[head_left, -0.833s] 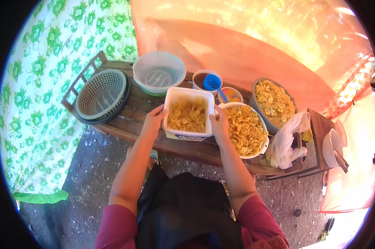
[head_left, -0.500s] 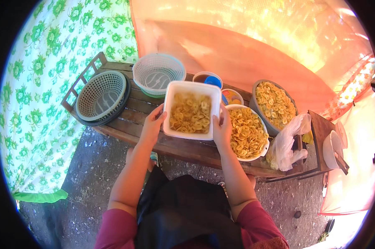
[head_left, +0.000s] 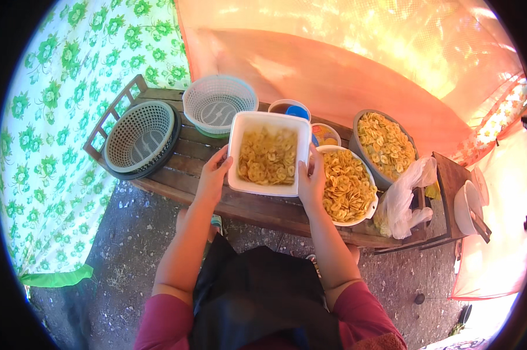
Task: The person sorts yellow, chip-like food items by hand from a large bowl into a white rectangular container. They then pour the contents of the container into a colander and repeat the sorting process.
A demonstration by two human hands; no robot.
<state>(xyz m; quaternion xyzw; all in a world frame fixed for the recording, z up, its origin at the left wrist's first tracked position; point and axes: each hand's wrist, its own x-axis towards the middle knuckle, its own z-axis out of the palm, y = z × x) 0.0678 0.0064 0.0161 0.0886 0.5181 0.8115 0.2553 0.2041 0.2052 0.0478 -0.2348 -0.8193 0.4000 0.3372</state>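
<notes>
Between my hands I hold a white square plastic tub [head_left: 238, 182] above the bench, tilted so its inside faces me. Yellow-brown sliced chips [head_left: 267, 156], which look like banana chips, lie in it. My left hand [head_left: 215, 172] grips the tub's left wall, thumb toward the rim. On the opposite wall, my right hand [head_left: 313, 179] is closed the same way. Just right of that hand stands a white basin [head_left: 370, 212] heaped with similar chips. A grey tub [head_left: 358, 153] behind it is also full of chips.
The slatted wooden bench [head_left: 184, 169] carries a grey colander [head_left: 141, 137] in a dark basin, and a white colander [head_left: 219, 102]. Behind my tub are a container with a blue item [head_left: 298, 112] and a small round tub [head_left: 326, 135]. A plastic bag [head_left: 404, 198] and a white pot [head_left: 464, 210] stand right.
The tub stays in both my hands, its angle shifting very slightly. The view has turned a little; nothing was taken hold of or let go.
</notes>
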